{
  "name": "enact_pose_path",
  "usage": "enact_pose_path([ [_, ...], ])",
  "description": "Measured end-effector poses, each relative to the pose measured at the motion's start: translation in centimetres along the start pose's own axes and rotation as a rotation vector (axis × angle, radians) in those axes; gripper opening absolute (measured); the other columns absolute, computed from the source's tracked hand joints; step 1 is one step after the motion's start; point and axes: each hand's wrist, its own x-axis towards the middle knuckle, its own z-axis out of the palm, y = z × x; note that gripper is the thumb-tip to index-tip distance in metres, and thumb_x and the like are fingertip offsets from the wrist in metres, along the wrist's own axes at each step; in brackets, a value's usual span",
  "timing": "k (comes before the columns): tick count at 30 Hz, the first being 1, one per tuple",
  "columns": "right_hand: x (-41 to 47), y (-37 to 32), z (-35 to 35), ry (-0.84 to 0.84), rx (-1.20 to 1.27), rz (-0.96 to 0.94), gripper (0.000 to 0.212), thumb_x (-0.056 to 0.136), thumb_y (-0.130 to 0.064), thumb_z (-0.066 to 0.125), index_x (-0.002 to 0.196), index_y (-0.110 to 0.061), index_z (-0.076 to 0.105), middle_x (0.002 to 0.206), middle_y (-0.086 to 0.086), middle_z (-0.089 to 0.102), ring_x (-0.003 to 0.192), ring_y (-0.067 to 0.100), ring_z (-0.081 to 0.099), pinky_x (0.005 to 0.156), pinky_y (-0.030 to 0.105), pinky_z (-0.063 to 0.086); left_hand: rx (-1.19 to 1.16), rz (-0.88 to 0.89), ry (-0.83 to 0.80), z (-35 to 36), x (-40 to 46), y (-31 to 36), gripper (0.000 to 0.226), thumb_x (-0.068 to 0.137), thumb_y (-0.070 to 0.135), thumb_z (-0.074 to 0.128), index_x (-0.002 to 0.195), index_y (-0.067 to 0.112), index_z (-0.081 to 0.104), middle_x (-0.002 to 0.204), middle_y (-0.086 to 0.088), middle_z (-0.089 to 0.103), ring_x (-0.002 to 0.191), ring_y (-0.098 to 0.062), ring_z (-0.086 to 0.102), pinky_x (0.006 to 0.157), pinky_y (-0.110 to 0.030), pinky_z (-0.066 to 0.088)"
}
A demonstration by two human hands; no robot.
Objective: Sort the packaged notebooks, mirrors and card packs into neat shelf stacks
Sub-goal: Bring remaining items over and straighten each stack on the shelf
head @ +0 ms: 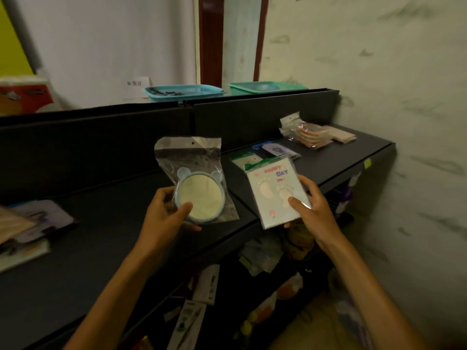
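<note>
Head view: I see both hands raised over the dark shelf [106, 223], each closed on one packaged item. My left hand [168, 214] clamps a round blue mirror [199, 195] with small bear ears, sealed in a clear bag; the thumb presses on the lower rim of the glass, the fingers curl behind, and the bag's hang tab points up. My right hand [312, 202] grips a wrapped white notebook [276, 192] printed with "HAPPY DAY" and two footprints, thumb on the lower right of the cover, fingers underneath. The two items are held near each other, not touching.

On the shelf just behind the notebook lies another green-topped pack [243, 159], and beside it a purple and blue package [274, 149]. Further right, near the wall, sits a pile of pink bagged items [307, 133] next to a stack of beige packs [342, 135]. At the far left edge lies a loose heap of packaged goods [30, 223]. Above the back panel stand a blue basket [184, 93] and a green tray [267, 87]. The lower shelves hold blurred clutter I cannot identify.
</note>
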Motion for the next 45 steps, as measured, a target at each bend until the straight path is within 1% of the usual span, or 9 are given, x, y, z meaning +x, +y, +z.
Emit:
enact_pose_path([
  [8, 2.7, 1.6, -8.7, 0.008, -0.038, 0.02, 0.05, 0.092, -0.013, 0.058, 0.134, -0.031, 0.041, 0.123, -0.001, 0.056, 0.09, 0.008, 0.065, 0.055, 0.024, 0.056, 0.0, 0.007, 0.008, 9.4, 1.5, -1.0, 0.043, 0.088, 0.006, 0.061, 0.126, 0.016, 0.043, 0.127, -0.011, 0.053, 0.092, -0.026, 0.068, 0.058, -0.037, 0.059],
  [17, 8.4, 3.4, -11.3, -0.027, -0.032, 0.042, 0.051, 0.092, -0.014, 0.058, 0.135, -0.031, 0.039, 0.123, -0.001, 0.056, 0.087, 0.008, 0.067, 0.054, 0.026, 0.056, -0.012, 0.007, 0.039, 14.8, 5.4, -1.1, 0.038, 0.089, 0.004, 0.058, 0.121, 0.017, 0.043, 0.122, -0.009, 0.055, 0.09, -0.024, 0.067, 0.054, -0.031, 0.059],
  [20, 11.2, 3.7, -10.9, -0.068, -0.04, 0.057, 0.051, 0.092, -0.013, 0.057, 0.137, -0.031, 0.037, 0.119, -0.004, 0.056, 0.084, 0.004, 0.067, 0.053, 0.024, 0.055, -0.042, -0.012, 0.09, 15.1, 6.9, -1.3, 0.041, 0.089, 0.004, 0.057, 0.125, 0.015, 0.043, 0.121, -0.007, 0.054, 0.094, -0.026, 0.066, 0.054, -0.029, 0.058],
  [26, 17.1, 2.9, -8.2, -0.168, -0.013, 0.069, 0.05, 0.092, -0.011, 0.057, 0.134, -0.03, 0.039, 0.111, -0.009, 0.058, 0.088, 0.012, 0.067, 0.053, 0.028, 0.057, -0.01, -0.034, 0.228, 14.1, 10.4, -1.0, 0.042, 0.088, 0.004, 0.059, 0.124, 0.018, 0.042, 0.124, -0.006, 0.051, 0.097, -0.026, 0.063, 0.052, -0.026, 0.057],
  [32, 21.9, 3.3, -4.8, -0.245, 0.011, 0.041, 0.049, 0.091, -0.007, 0.056, 0.133, -0.028, 0.04, 0.105, -0.016, 0.055, 0.089, 0.009, 0.065, 0.056, 0.028, 0.058, 0.023, 0.007, 0.258, 12.8, 14.7, -0.6, 0.044, 0.088, 0.007, 0.06, 0.127, 0.017, 0.043, 0.129, -0.009, 0.052, 0.1, -0.028, 0.064, 0.055, -0.029, 0.059],
  [35, 23.8, 3.7, -3.0, -0.297, -0.009, 0.027, 0.052, 0.091, -0.005, 0.056, 0.136, -0.024, 0.039, 0.106, -0.017, 0.055, 0.089, -0.001, 0.064, 0.061, 0.019, 0.055, 0.007, 0.008, 0.278, 12.0, 16.3, -0.2, 0.045, 0.087, 0.006, 0.059, 0.127, 0.017, 0.042, 0.129, -0.011, 0.052, 0.1, -0.028, 0.063, 0.054, -0.026, 0.058],
  [37, 24.6, 4.2, -1.8, -0.348, -0.02, 0.042, 0.052, 0.091, -0.006, 0.056, 0.136, -0.026, 0.038, 0.111, -0.011, 0.056, 0.089, -0.001, 0.063, 0.059, 0.016, 0.053, 0.004, 0.011, 0.277, 11.7, 17.2, 0.0, 0.044, 0.088, 0.006, 0.059, 0.127, 0.018, 0.042, 0.128, -0.01, 0.052, 0.097, -0.026, 0.064, 0.054, -0.025, 0.058],
  [40, 25.4, 4.7, -0.4, -0.409, -0.067, 0.088, 0.052, 0.091, -0.011, 0.057, 0.134, -0.031, 0.037, 0.121, -0.003, 0.052, 0.097, 0.007, 0.06, 0.064, 0.021, 0.053, 0.001, 0.022, 0.284, 11.3, 18.1, 0.0, 0.043, 0.088, 0.005, 0.059, 0.124, 0.019, 0.042, 0.127, -0.01, 0.052, 0.095, -0.024, 0.064, 0.053, -0.024, 0.057],
  [45, 25.9, 5.4, 0.1, -0.398, -0.166, 0.109, 0.046, 0.089, -0.01, 0.061, 0.128, -0.027, 0.043, 0.121, 0.001, 0.058, 0.088, 0.0, 0.061, 0.058, 0.015, 0.052, -0.01, -0.002, 0.278, 11.6, 19.6, 0.0, 0.043, 0.088, 0.005, 0.058, 0.126, 0.019, 0.042, 0.127, -0.01, 0.052, 0.091, -0.021, 0.065, 0.051, -0.022, 0.056],
])
